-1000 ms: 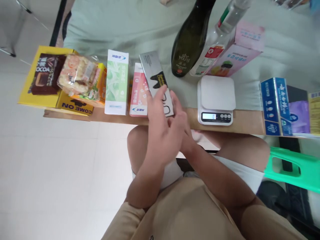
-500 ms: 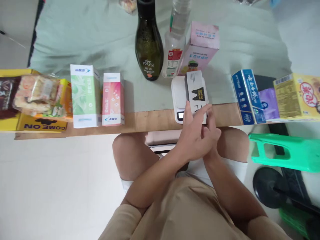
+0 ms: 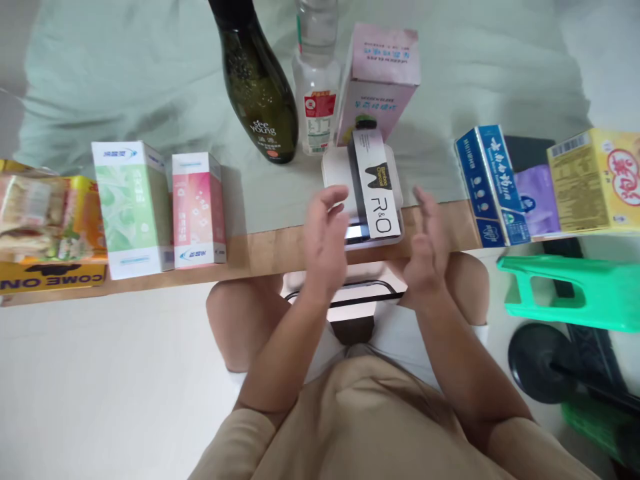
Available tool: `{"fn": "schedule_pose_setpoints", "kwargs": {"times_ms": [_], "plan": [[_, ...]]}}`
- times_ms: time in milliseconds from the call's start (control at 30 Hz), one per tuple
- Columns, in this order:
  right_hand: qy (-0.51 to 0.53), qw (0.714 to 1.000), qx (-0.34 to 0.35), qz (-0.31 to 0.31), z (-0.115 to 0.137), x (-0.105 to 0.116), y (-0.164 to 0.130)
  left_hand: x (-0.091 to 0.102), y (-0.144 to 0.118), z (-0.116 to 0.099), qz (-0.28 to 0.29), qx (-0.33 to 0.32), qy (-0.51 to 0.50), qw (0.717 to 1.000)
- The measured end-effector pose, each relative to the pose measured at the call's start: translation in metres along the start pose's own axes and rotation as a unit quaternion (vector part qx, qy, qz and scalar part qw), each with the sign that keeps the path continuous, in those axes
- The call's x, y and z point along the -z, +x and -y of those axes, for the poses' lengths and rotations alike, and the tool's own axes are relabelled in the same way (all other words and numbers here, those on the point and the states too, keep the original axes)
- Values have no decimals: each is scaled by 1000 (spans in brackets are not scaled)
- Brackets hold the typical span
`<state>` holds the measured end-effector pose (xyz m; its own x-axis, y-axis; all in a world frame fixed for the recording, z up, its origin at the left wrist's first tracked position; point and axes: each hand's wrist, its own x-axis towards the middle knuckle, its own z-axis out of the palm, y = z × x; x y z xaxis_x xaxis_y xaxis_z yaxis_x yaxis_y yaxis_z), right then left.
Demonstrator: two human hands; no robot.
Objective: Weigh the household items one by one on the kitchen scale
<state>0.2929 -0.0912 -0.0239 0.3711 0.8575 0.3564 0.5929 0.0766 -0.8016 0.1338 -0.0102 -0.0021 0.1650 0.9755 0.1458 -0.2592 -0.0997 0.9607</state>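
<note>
Long box: we see a long white and black cardboard box lettered R&O (image 3: 376,191) lying flat on top of the white kitchen scale (image 3: 334,175), its length running away from us, its near end over the scale's front edge.
Scale: it sits at the near edge of the wooden tabletop (image 3: 265,247), partly on the pale green cloth (image 3: 150,80); its display is mostly hidden behind our left fingers.
Left hand: our left hand (image 3: 325,240) hovers just left of the box, fingers spread and lightly curled, gripping nothing; we cannot tell whether a fingertip brushes the scale.
Right hand: our right hand (image 3: 425,243) stands just right of the box, palm facing inward, fingers loose and apart, empty and not touching the box.
Behind the scale: a dark green glass bottle (image 3: 260,100), a clear plastic bottle with a red label (image 3: 316,100) and a tall pink carton (image 3: 377,83) stand close together.
Left side: a green and white carton (image 3: 133,207) and a pink and white carton (image 3: 199,208) stand side by side, touching.
Right side: a blue box (image 3: 493,183) stands well apart from the scale.
</note>
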Motion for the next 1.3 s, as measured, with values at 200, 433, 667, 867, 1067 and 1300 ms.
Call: {"fn": "schedule_pose_setpoints", "kwargs": {"times_ms": [200, 433, 667, 867, 1067, 1300], "plan": [[30, 980, -73, -180, -53, 17, 7, 34, 8, -4, -109, 62, -5, 992], [36, 974, -80, -211, -63, 11, 5, 31, 2, 0, -79, 65, -10, 995], [15, 980, -88, -180, -56, 14, 1, 25, 1, 4, -79, 93, 59, 991], [5, 980, -84, -180, -44, 13, 2, 21, 0, 6, -61, 17, 148, 987], [18, 983, -59, -172, -35, 12, 5, 15, -1, 20, -14, -34, 89, 995], [-7, 981, 51, -185, -22, 4, -2, 7, -17, 29, 116, -122, 184, 968]]}}
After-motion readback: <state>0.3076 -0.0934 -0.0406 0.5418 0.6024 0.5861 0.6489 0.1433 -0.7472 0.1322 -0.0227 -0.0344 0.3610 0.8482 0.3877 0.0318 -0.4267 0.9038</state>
